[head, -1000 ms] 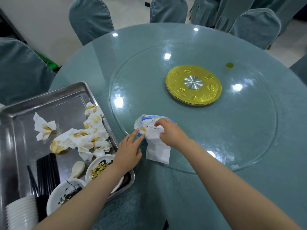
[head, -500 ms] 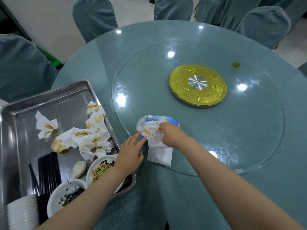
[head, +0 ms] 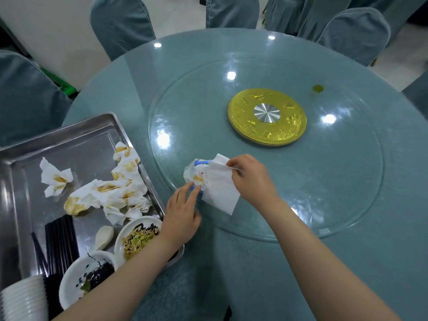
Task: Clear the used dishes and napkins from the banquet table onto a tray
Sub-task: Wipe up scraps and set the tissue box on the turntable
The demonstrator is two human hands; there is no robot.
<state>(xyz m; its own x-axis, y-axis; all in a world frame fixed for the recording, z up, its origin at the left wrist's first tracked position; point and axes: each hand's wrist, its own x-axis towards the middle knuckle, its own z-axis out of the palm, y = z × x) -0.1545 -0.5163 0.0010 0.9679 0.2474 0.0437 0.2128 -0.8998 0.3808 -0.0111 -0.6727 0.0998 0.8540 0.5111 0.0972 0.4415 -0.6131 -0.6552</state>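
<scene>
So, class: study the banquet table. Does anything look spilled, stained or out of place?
Yes. A small yellowish spot sits on the glass turntable beyond the gold hub; it looks like spilled liquid. The crumpled napkins on the tray carry brown stains.

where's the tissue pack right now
In the head view, the tissue pack lies on the glass turntable's near-left edge, just right of the tray, between the left hand and right hand.

Glossy glass turntable [head: 347,181], shiny steel tray [head: 69,130], crumpled paper napkins [head: 120,191], matt cloth chairs [head: 120,22].
</scene>
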